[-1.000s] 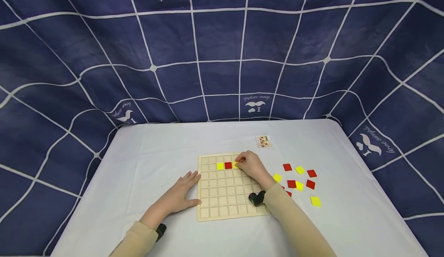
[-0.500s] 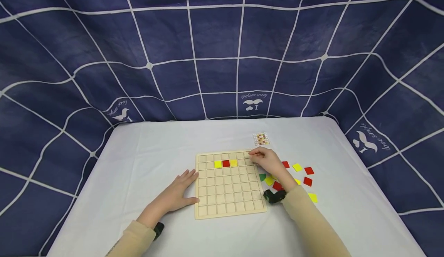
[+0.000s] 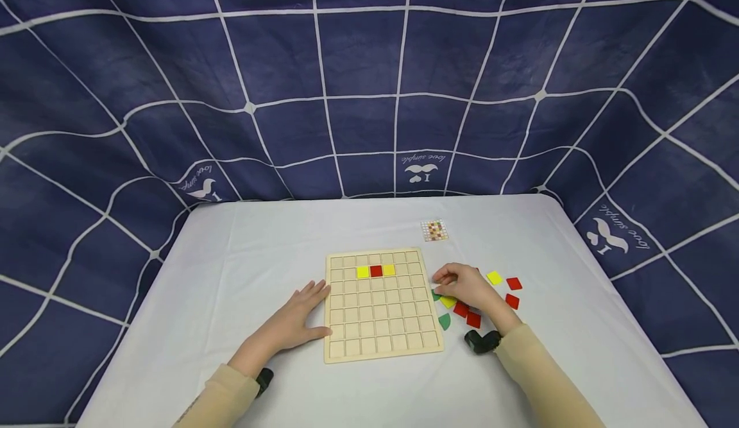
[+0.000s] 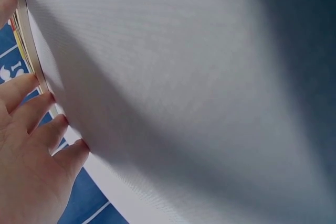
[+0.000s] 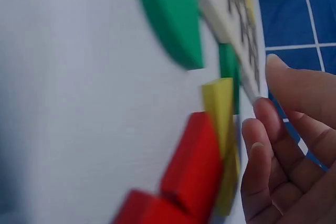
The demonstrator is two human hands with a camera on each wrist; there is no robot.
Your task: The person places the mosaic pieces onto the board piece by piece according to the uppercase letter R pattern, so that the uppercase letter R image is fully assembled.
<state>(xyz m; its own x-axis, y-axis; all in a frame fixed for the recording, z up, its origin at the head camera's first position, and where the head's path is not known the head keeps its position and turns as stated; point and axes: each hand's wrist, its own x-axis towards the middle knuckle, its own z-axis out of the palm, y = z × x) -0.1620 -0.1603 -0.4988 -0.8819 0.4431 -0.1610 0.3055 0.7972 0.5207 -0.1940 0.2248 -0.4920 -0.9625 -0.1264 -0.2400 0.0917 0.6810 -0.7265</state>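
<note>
My left hand (image 3: 297,319) rests at the left edge of a square wooden grid board (image 3: 381,312), with thumb and fingertips touching its rim. Three tiles lie in one upper row of the board: a yellow tile (image 3: 362,272), a red tile (image 3: 376,271) and an orange-yellow tile (image 3: 389,270). Just right of the board, my right hand (image 3: 467,283) hovers over loose pieces, fingers loosely bent and nothing between them in the right wrist view. Under its fingertips are a green piece (image 3: 436,295) and a yellow tile (image 3: 448,301). A rounded green piece (image 5: 173,17) lies nearby.
Several red tiles (image 3: 473,319) and a further yellow tile (image 3: 494,278) are scattered on the right of the white-covered table (image 3: 260,242). Behind the board lies a small printed pattern card (image 3: 434,230). A blue curtain (image 3: 358,126) hangs at the back and sides.
My right hand has let go of the orange-yellow tile on the board, then moved right and nearer to the loose pieces. My left hand stays at the board's edge.
</note>
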